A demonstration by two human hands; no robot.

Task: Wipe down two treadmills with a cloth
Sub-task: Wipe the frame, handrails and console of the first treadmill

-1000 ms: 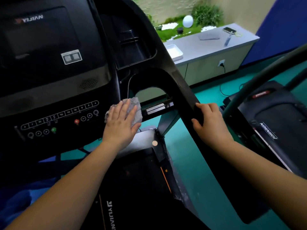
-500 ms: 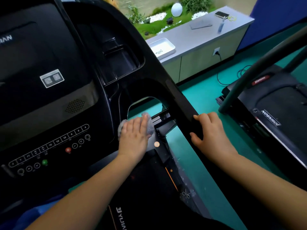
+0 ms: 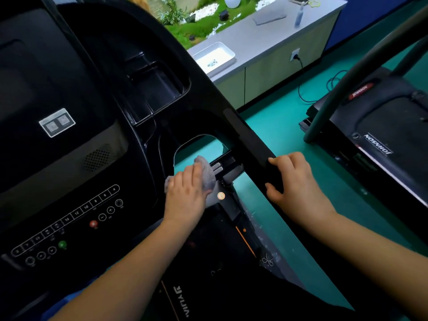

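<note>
Just beneath the console of the big black treadmill [image 3: 81, 158], the left hand [image 3: 185, 198] presses a crumpled grey cloth [image 3: 207, 176] against the frame, fingers laid straight over it. The right hand [image 3: 295, 181] has its fingers curled round the slanted black side rail [image 3: 245, 135]. A second dark treadmill [image 3: 382, 126] stands apart on the teal floor [image 3: 278, 126], to the right.

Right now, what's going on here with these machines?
A person is wiping down a black treadmill. The left hand presses a grey cloth with flat fingers against the frame, beside the arched opening at the console's lower right. The right hand grips the side rail. A second treadmill stands to the right, with neither hand on it.
</note>
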